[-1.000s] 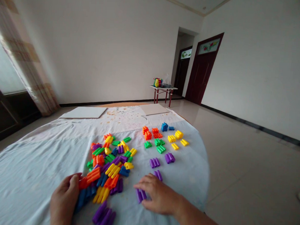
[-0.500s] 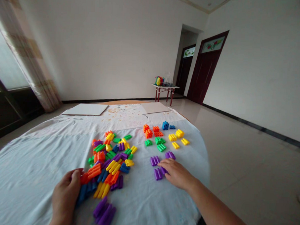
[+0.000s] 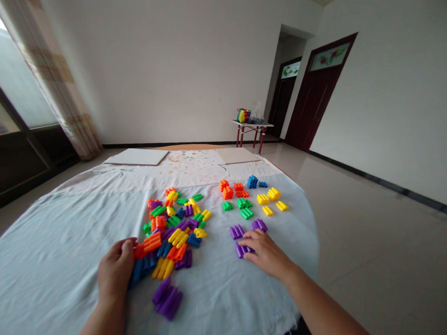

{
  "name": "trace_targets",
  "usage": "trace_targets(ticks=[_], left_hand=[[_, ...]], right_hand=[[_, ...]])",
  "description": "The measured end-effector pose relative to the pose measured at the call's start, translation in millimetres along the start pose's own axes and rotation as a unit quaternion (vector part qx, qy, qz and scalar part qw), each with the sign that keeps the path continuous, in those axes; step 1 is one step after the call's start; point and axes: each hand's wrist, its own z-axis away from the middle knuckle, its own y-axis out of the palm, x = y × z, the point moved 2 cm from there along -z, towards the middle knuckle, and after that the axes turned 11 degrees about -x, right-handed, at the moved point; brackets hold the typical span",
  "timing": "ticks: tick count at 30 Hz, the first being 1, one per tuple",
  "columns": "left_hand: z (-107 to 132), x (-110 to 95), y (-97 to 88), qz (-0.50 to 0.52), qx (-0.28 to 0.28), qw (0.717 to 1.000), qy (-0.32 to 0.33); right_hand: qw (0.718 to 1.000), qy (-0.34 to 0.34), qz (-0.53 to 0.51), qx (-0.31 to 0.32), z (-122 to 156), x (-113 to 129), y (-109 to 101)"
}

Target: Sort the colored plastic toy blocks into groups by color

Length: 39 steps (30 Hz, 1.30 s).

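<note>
My left hand [image 3: 117, 269] is at the left edge of a mixed pile of plastic tube blocks [image 3: 178, 237], its fingers closed on the end of an orange tube block [image 3: 140, 251]. Blue tubes lie just below those fingertips. My right hand [image 3: 267, 251] reaches over a group of purple tube blocks on the right, thumb and fingers around a purple block [image 3: 239, 250] lying on the cloth. Two more purple blocks, one to the left [image 3: 237, 231] and one behind [image 3: 260, 225], lie close to its fingers. My palm hides part of the held block.
Sorted by colour behind my right hand are orange [image 3: 228, 192], green [image 3: 244, 203], blue [image 3: 252, 182] and yellow [image 3: 273, 193] blocks. A separate purple cluster [image 3: 168, 299] lies near me. Two flat boards [image 3: 138, 157] rest at the far side of the cloth-covered round table [image 3: 75, 240].
The camera view has shifted, so the whole scene sits further right and slightly higher. Both hands stay at nearly the same places, with the right fingers slightly shifted over the purple block.
</note>
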Motion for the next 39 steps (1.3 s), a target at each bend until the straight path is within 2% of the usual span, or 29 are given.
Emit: trace_targets(ticks=[5,9,13,18,20,27,30,36,39], left_hand=[[-1,3,2.3,0.013,-0.003,1.000,0.005],[-3,8,5.0,0.016,0.002,1.000,-0.001],[-2,6,4.6,0.018,-0.002,1.000,0.009],[1,3,3.7,0.029,-0.004,0.999,0.017],[1,3,3.5,0.029,-0.004,0.999,0.016],[1,2,1.5,0.033,-0.001,0.999,0.007],[-2,6,2.3,0.024,0.003,1.000,0.008],[-6,13,5.9,0.029,0.009,1.000,0.001],[-4,10,4.6,0.028,0.006,1.000,0.003]], right_hand=[[1.000,-0.003,-0.004,0.010,-1,-4,1],[0.999,-0.023,-0.024,-0.037,-5,7,-4],[0.997,-0.038,-0.023,-0.061,-8,20,3],[0.998,0.020,0.056,-0.003,-12,19,18],[0.997,0.025,0.073,0.022,-14,18,21],[0.995,0.024,0.092,0.024,-22,18,26],[0.996,0.022,0.087,0.003,-21,18,27],[0.993,-0.031,0.004,-0.115,-10,30,15],[0.992,-0.041,-0.055,-0.109,-3,47,15]])
